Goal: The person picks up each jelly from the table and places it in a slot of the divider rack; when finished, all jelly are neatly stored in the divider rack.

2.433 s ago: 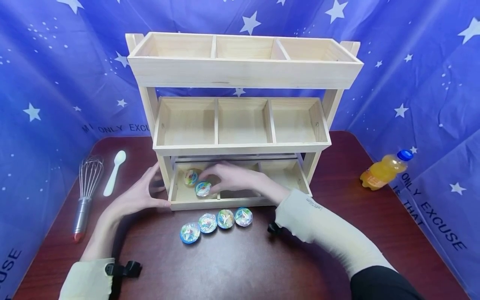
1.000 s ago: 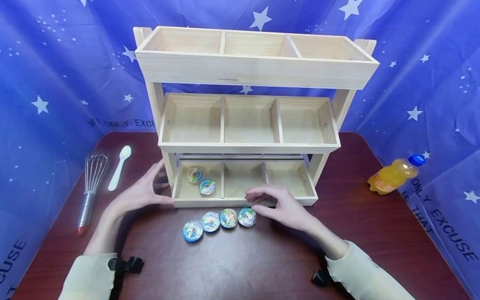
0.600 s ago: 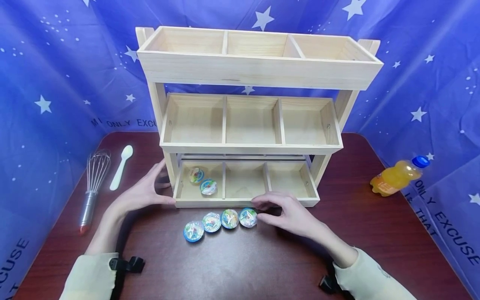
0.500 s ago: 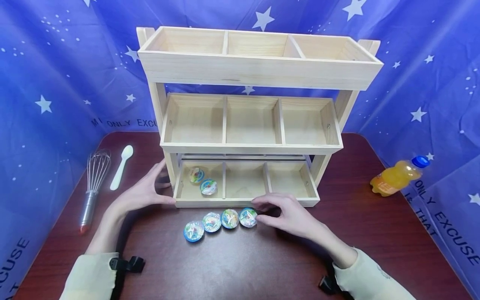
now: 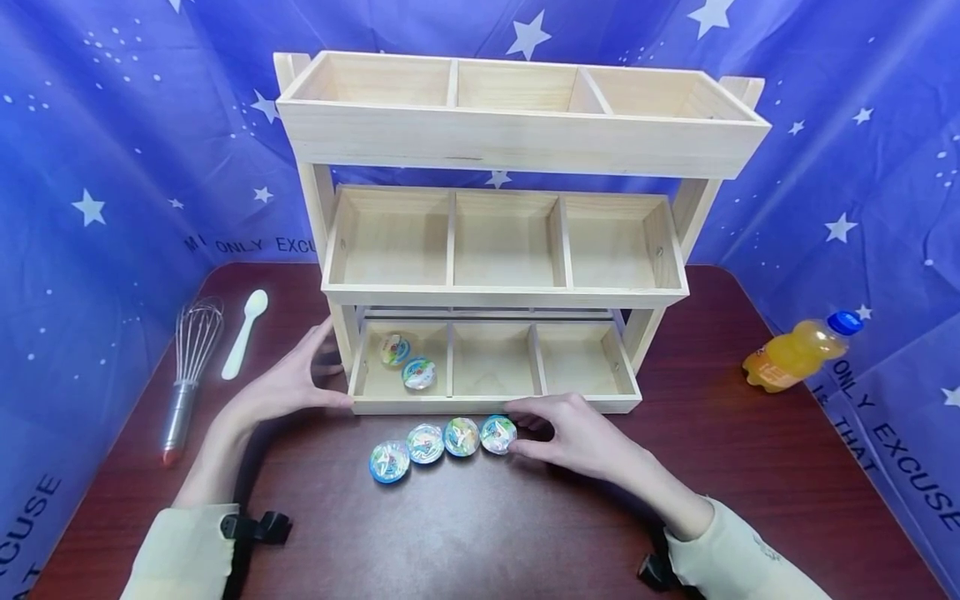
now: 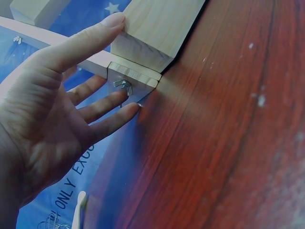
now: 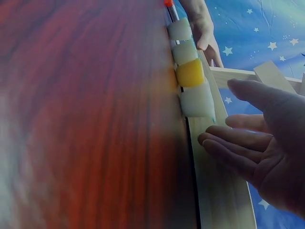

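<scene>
A three-tier wooden rack (image 5: 480,296) stands on the table. My left hand (image 5: 281,387) is at its lower left corner, the thumb touching the front edge and the other fingers extended along the side; the left wrist view shows them near a wing nut (image 6: 124,86). Several jelly cups lie in a row before the bottom tray. My right hand (image 5: 581,433) hovers at the rightmost jelly cup (image 5: 498,434), thumb and fingers spread apart beside it. In the right wrist view that pale cup (image 7: 198,101) is clear of the fingertips. Two more jelly cups, one (image 5: 418,373) nearer the front, sit in the bottom-left compartment.
A whisk (image 5: 187,375) and a white spoon (image 5: 246,333) lie to the left. An orange drink bottle (image 5: 798,352) lies at the right side of the table. A blue starry curtain (image 5: 840,150) surrounds the table (image 5: 450,533).
My right hand has drawn back from the bottom-left compartment, leaving two cups there, and has come to the right end of the row. My left hand stays at the rack's corner.
</scene>
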`<state>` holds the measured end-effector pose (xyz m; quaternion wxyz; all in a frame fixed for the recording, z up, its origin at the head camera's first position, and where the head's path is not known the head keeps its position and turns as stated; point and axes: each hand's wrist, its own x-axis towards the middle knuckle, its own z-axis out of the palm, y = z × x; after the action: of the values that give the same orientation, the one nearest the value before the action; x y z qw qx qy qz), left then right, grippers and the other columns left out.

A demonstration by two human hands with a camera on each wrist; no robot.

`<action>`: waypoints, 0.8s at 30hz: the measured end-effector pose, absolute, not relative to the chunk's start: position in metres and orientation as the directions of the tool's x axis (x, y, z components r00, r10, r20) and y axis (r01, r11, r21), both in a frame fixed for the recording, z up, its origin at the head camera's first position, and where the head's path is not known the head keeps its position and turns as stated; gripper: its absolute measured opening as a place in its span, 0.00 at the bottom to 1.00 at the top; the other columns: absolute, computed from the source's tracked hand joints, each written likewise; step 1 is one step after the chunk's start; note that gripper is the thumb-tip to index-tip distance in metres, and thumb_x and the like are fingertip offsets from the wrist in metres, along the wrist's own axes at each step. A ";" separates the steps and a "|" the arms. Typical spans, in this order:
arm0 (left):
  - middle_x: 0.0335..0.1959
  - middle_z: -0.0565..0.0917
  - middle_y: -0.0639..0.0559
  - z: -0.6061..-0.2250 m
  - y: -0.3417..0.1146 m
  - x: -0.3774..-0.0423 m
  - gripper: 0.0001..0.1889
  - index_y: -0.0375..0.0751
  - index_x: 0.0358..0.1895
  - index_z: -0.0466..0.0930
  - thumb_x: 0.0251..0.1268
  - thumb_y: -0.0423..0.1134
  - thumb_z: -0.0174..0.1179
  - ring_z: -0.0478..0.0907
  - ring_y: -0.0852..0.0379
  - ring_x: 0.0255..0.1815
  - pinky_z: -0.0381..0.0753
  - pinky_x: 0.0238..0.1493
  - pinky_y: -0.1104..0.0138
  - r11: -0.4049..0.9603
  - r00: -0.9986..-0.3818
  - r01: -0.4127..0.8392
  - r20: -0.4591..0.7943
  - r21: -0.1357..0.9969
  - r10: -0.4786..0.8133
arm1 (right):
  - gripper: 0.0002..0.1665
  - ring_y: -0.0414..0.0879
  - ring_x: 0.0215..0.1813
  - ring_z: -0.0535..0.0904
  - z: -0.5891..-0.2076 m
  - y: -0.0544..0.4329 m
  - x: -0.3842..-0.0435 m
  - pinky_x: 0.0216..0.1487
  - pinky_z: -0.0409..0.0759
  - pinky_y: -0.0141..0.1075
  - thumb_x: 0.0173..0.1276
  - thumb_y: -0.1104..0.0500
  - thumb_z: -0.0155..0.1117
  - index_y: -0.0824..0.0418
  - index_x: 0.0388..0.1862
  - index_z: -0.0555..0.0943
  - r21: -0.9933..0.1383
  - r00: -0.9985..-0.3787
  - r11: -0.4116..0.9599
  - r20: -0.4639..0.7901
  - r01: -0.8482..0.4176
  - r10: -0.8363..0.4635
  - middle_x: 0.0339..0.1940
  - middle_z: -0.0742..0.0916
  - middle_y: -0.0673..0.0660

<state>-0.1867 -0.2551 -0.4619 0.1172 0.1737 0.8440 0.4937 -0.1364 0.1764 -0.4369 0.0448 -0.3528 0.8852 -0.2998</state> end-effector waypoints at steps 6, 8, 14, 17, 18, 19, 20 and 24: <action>0.78 0.56 0.38 -0.460 -0.255 -0.186 0.71 0.78 0.82 0.33 0.46 0.42 0.84 0.77 0.31 0.68 0.80 0.66 0.47 0.469 -0.919 0.158 -0.045 0.869 0.391 | 0.31 0.33 0.46 0.86 -0.438 0.168 -0.136 0.50 0.87 0.34 0.63 0.45 0.77 0.52 0.63 0.83 -0.501 -0.737 0.607 0.097 -0.617 -0.668 0.48 0.91 0.43; 0.79 0.55 0.38 -0.460 -0.254 -0.186 0.71 0.78 0.82 0.33 0.46 0.42 0.84 0.76 0.32 0.69 0.79 0.66 0.46 0.466 -0.919 0.155 -0.046 0.871 0.391 | 0.31 0.33 0.45 0.85 -0.438 0.166 -0.136 0.50 0.87 0.34 0.62 0.45 0.77 0.51 0.64 0.83 -0.494 -0.732 0.609 0.086 -0.620 -0.676 0.49 0.90 0.43; 0.80 0.54 0.38 -0.461 -0.254 -0.185 0.71 0.78 0.82 0.33 0.46 0.43 0.83 0.76 0.31 0.69 0.78 0.67 0.44 0.459 -0.915 0.154 -0.049 0.875 0.401 | 0.32 0.32 0.46 0.84 -0.439 0.165 -0.136 0.51 0.86 0.35 0.59 0.45 0.79 0.50 0.63 0.83 -0.482 -0.728 0.614 0.074 -0.625 -0.682 0.49 0.90 0.41; 0.80 0.54 0.38 -0.460 -0.254 -0.185 0.71 0.77 0.82 0.33 0.47 0.43 0.83 0.76 0.31 0.69 0.78 0.67 0.44 0.462 -0.915 0.160 -0.044 0.873 0.401 | 0.34 0.33 0.51 0.85 -0.440 0.165 -0.136 0.54 0.87 0.37 0.58 0.45 0.80 0.51 0.63 0.83 -0.461 -0.721 0.615 0.082 -0.640 -0.688 0.52 0.90 0.43; 0.80 0.54 0.38 -0.460 -0.254 -0.185 0.71 0.77 0.82 0.33 0.47 0.43 0.83 0.76 0.31 0.69 0.78 0.67 0.44 0.465 -0.915 0.162 -0.044 0.870 0.401 | 0.35 0.34 0.52 0.85 -0.441 0.165 -0.136 0.55 0.87 0.38 0.58 0.45 0.80 0.51 0.64 0.83 -0.453 -0.719 0.616 0.084 -0.645 -0.690 0.53 0.90 0.44; 0.80 0.55 0.38 -0.460 -0.254 -0.185 0.71 0.77 0.82 0.33 0.46 0.43 0.83 0.76 0.31 0.69 0.78 0.67 0.44 0.469 -0.915 0.165 -0.042 0.868 0.400 | 0.35 0.35 0.54 0.86 -0.441 0.166 -0.136 0.56 0.87 0.38 0.58 0.45 0.80 0.51 0.64 0.83 -0.446 -0.716 0.615 0.086 -0.649 -0.693 0.54 0.90 0.45; 0.80 0.55 0.38 -0.460 -0.254 -0.186 0.71 0.76 0.82 0.33 0.47 0.43 0.83 0.76 0.32 0.69 0.78 0.67 0.44 0.470 -0.916 0.168 -0.039 0.867 0.400 | 0.35 0.35 0.55 0.86 -0.442 0.166 -0.136 0.57 0.87 0.39 0.58 0.45 0.80 0.52 0.64 0.83 -0.440 -0.715 0.617 0.089 -0.653 -0.693 0.55 0.90 0.45; 0.79 0.55 0.37 -0.460 -0.255 -0.186 0.71 0.77 0.82 0.32 0.46 0.43 0.83 0.76 0.31 0.69 0.78 0.67 0.45 0.477 -0.917 0.171 -0.038 0.862 0.398 | 0.34 0.37 0.56 0.86 -0.443 0.165 -0.136 0.57 0.87 0.39 0.58 0.45 0.80 0.52 0.62 0.84 -0.415 -0.713 0.622 0.103 -0.664 -0.693 0.55 0.90 0.46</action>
<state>-0.1857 -0.2545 -0.4600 0.1174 0.1668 0.8512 0.4835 -0.1363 0.1647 -0.4428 0.0336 -0.3771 0.8999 -0.2165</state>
